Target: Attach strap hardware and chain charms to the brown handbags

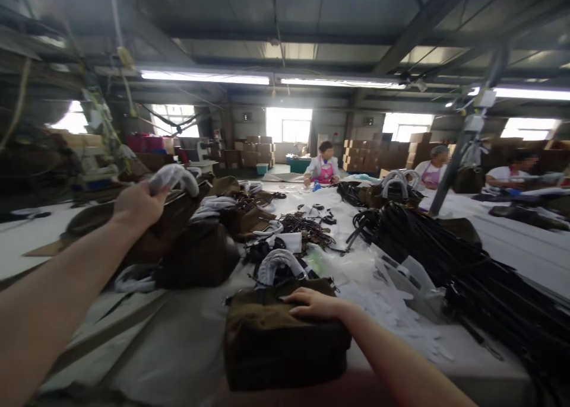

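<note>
My left hand [139, 204] reaches out to the left, its fingers closed round the plastic-wrapped handle [176, 177] of a dark brown handbag. That bag stands among other brown handbags [200, 253] on the table. In front of me a brown handbag [285, 347] stands at the table's near edge, its own wrapped handle [278, 264] arching up behind. My right hand [314, 305] lies flat on top of this bag with its fingers stretched out.
Small straps and metal fittings [307, 229] lie mid-table. To the right are a big bundle of black straps [427, 258] and a clear plastic container [409, 276]. A metal post [458, 152] rises there. Co-workers [325, 167] sit across the table; stacked cartons [256, 152] stand behind.
</note>
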`<state>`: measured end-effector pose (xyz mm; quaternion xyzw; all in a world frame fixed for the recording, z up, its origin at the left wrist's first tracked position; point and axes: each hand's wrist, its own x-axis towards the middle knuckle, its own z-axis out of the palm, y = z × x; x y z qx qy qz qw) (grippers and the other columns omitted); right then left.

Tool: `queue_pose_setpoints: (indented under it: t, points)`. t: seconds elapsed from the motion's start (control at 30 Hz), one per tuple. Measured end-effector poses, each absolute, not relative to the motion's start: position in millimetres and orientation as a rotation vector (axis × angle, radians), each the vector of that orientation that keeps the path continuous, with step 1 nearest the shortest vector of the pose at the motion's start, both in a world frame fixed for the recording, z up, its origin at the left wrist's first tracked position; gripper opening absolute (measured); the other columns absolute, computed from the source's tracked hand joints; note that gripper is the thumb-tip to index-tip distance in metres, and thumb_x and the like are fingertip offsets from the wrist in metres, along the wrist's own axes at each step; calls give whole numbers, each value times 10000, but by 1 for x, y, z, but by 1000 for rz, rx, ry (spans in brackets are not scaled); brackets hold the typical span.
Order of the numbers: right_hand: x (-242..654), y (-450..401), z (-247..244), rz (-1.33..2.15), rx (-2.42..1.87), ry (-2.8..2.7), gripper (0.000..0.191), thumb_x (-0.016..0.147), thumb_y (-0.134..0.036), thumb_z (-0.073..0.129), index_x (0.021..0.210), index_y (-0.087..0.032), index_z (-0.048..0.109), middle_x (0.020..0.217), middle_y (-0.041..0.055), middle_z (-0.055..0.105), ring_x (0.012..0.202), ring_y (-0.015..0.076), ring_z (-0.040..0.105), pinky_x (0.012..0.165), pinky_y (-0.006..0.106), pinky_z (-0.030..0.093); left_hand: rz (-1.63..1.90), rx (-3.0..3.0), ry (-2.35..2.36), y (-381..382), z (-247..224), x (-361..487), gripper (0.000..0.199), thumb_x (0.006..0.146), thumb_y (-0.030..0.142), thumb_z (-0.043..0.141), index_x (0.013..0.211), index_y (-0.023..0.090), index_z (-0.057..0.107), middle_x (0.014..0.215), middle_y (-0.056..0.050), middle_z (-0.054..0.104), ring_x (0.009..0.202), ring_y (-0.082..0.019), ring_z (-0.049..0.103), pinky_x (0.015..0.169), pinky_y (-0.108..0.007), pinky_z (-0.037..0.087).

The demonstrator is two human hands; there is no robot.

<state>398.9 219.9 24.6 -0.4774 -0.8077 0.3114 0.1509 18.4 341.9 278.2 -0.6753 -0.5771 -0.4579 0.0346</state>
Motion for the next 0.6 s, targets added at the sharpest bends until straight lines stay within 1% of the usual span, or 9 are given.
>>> queue_pose_setpoints:
  t: [0.07, 0.1, 0.2, 0.27, 0.33, 0.4, 0.43, 0.5, 0.6]
  points:
    - [399, 220, 24, 848, -1370, -2348, 544, 928, -562, 525, 1377, -258, 567, 1357, 86, 565, 1272, 219, 531, 1124, 377, 369, -1338, -1944, -1774, 308, 306, 6, 470, 900, 495, 528, 971, 46, 646, 721, 28, 596, 1048, -274, 609, 927, -370, 429]
    - [399, 220, 24, 824, -1372, -2363, 544, 934, -558, 512, 1376, -246, 566, 1352, 92, 571, 1265, 220, 537, 1119, 383, 377, -1339, -1864, -1802, 290, 316, 2, 502, 904, 492, 511, 1005, 20, 649, 741, 25, 611, 1034, -265, 615, 922, -362, 430]
    - [399, 220, 31, 800, -1370, -2411, 533, 950, -532, 479, 1366, -210, 568, 1352, 114, 577, 1268, 249, 536, 1120, 441, 376, -1424, -2029, -1881, 234, 322, -6, 544, 917, 474, 488, 1097, -19, 631, 657, 58, 606, 765, -138, 648, 810, -297, 446]
    - [398, 213, 47, 723, -1398, -2441, 495, 937, -499, 504, 1307, -189, 612, 1317, 131, 604, 1241, 282, 553, 1102, 486, 391, -1565, -2232, -1973, 195, 307, -8, 502, 924, 401, 506, 1145, -42, 592, 582, 74, 598, 590, -58, 600, 724, -242, 429]
    - [390, 195, 72, 415, -1499, -2404, 470, 857, -478, 626, 1184, -145, 680, 1235, 179, 639, 1188, 352, 576, 1060, 547, 415, -1647, -2379, -2110, 156, 279, -8, 448, 921, 359, 535, 1111, -43, 593, 542, 65, 612, 489, -32, 563, 632, -174, 412]
    - [375, 164, 101, 105, -1411, -2225, 565, 812, -482, 684, 1264, -148, 627, 1354, 195, 559, 1289, 394, 488, 1107, 581, 348, -1685, -2500, -2294, 116, 248, -6, 416, 898, 398, 581, 994, -4, 627, 533, 33, 642, 446, -56, 570, 520, -131, 413]
    - [363, 145, 113, 104, -1275, -2224, 615, 811, -485, 692, 1332, -181, 575, 1410, 167, 521, 1326, 377, 458, 1122, 553, 346, -1729, -2540, -2399, 97, 232, -5, 414, 871, 440, 616, 921, 29, 633, 528, 15, 653, 429, -80, 580, 458, -133, 419]
    - [334, 105, 125, 304, -997, -2338, 661, 820, -480, 700, 1404, -243, 499, 1429, 116, 519, 1319, 330, 485, 1099, 475, 408, -1901, -2545, -2610, 64, 204, 1, 425, 790, 514, 698, 820, 99, 613, 514, -6, 662, 395, -129, 593, 362, -175, 439]
    - [286, 55, 107, 606, -793, -2436, 668, 822, -459, 714, 1404, -234, 474, 1344, 114, 605, 1227, 296, 573, 1038, 438, 470, -2326, -2278, -2892, 32, 168, 11, 454, 666, 517, 815, 810, 159, 574, 512, 15, 658, 378, -167, 607, 333, -240, 493]
